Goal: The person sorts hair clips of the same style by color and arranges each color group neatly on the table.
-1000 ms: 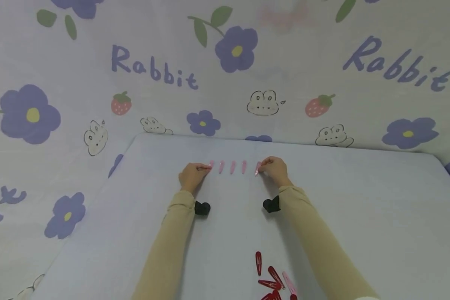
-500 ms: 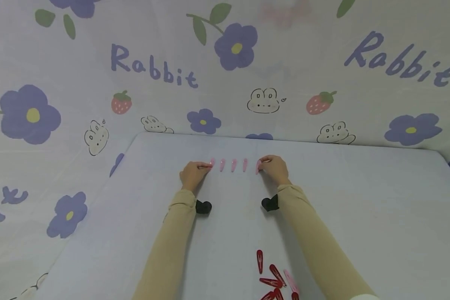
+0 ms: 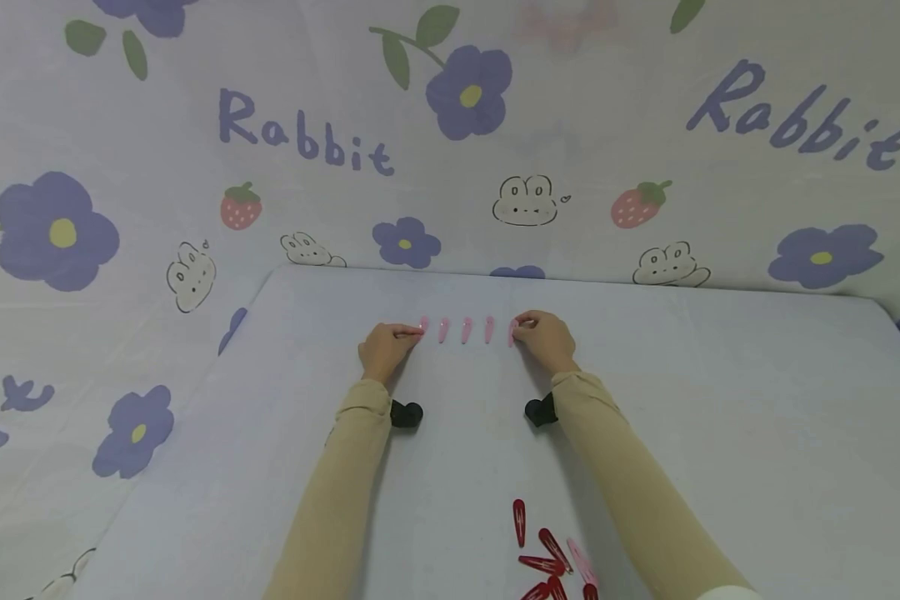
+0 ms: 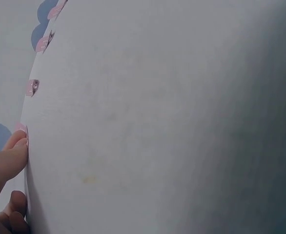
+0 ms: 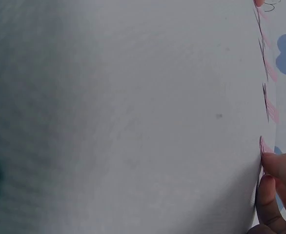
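Observation:
A row of pink snap hair clips lies near the far side of the white table. My left hand pinches the leftmost pink hair clip between thumb and finger; the left wrist view shows this clip partly covered by the fingertips. At the row's other end, my right hand pinches the rightmost pink hair clip, whose upper end shows above the thumb in the right wrist view. Three more pink clips, the middle one among them, lie between the hands, roughly parallel and apart.
Nearer to me, several red hair clips lie in a loose pile with one pink clip; the frame's lower edge cuts the pile off. A patterned cloth hangs behind the table. Black wrist devices sit at both cuffs.
My right hand has shifted slightly left with its pink hair clip, which now lies closer to the row and straighter. The left hand stays at the leftmost clip.

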Motion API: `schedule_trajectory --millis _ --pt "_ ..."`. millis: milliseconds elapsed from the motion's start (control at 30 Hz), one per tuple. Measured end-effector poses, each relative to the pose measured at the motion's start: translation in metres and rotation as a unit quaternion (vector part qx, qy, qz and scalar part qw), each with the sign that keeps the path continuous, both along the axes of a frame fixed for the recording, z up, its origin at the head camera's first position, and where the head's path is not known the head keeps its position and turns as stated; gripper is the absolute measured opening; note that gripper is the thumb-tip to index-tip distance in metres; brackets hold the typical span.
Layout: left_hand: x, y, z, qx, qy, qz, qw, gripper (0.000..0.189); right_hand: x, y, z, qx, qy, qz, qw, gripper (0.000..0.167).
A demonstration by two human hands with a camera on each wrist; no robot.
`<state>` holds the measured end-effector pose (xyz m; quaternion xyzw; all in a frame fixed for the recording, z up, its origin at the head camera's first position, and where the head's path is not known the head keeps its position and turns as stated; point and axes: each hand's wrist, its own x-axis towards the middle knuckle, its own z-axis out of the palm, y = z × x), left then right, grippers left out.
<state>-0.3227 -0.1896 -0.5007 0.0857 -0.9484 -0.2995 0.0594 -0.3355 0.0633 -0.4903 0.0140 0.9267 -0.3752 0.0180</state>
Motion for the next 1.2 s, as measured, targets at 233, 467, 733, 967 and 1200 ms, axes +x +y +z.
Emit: schedule_trajectory --millis 233,467,733,967,1200 --pt "0.0 0.0 -0.001 0.0 0.007 -0.006 1.0 0.017 -0.006 0.003 -0.003 -0.002 -0.011 0.0 0.9999 0.025" --pt "0.001 0.0 0.0 0.005 0.013 -0.005 0.9999 0.017 -0.001 0.0 0.003 -0.004 -0.021 -0.009 0.9997 0.029" --pt "0.003 0.004 -0.001 0.012 0.011 -0.01 0.9998 0.017 0.004 0.001 0.005 0.012 -0.006 -0.014 0.9998 0.027" --pt "0.002 0.005 0.0 0.006 0.015 -0.013 0.9998 0.017 0.005 0.002 0.005 -0.014 -0.006 -0.023 0.9996 0.029" --pt "0.007 0.002 0.002 0.023 0.019 -0.009 0.9995 0.018 0.004 0.004 0.006 -0.094 -0.028 0.016 0.9951 0.034"
